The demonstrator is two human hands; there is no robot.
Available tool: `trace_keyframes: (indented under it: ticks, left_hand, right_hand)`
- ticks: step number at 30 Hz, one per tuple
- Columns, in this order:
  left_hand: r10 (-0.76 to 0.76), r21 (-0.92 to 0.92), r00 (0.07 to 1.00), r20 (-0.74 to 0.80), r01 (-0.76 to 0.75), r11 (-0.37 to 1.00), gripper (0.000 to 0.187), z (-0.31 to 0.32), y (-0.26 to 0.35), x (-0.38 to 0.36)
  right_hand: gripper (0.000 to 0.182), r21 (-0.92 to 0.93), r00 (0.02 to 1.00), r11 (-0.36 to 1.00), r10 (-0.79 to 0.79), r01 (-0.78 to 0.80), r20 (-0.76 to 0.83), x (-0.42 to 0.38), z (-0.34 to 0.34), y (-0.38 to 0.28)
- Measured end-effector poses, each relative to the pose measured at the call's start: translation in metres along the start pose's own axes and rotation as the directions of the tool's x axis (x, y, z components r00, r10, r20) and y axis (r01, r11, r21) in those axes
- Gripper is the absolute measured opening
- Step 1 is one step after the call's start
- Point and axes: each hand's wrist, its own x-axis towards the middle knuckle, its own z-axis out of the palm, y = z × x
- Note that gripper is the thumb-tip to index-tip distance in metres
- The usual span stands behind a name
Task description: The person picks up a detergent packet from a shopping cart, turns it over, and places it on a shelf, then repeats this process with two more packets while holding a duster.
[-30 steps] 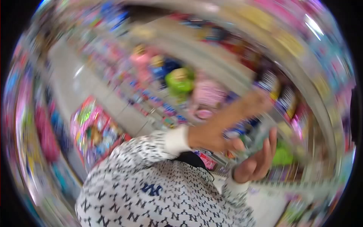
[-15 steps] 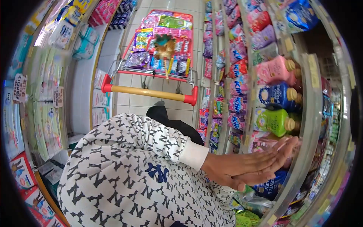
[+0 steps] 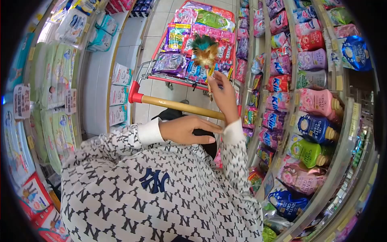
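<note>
Okay, your right hand (image 3: 224, 94) pinches feather duster (image 3: 205, 51), arm outstretched; left hand (image 3: 187, 130) (fingers straight, grip slack) crosses toward right cuff (image 3: 234, 133).

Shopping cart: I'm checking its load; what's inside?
Colourful packets, including a Rinso packet and a green packet. The feather duster partly hides others; anything beneath the top layer is covered.

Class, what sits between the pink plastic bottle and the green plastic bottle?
Head view: a tan-capped blue plastic bottle sits between the pink bottle and green bottle.
</note>
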Motion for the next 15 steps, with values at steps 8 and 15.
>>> trace_keyframes:
  ticks: [8,15]
  left_hand:
    - [-0.230,0.443,0.967,-0.112,0.256,0.859,0.025,-0.090,-0.039,0.027]
    - [0.014,0.707,0.963,-0.271,0.189,0.681,0.029,-0.111,-0.132,0.137]
  right_hand:
    - [0.016,-0.132,0.974,0.981,0.114,-0.142,-0.196,0.006,0.013,0.043]
    - [0.021,0.301,0.653,0.951,0.276,-0.077,-0.705,-0.113,-0.119,0.041]
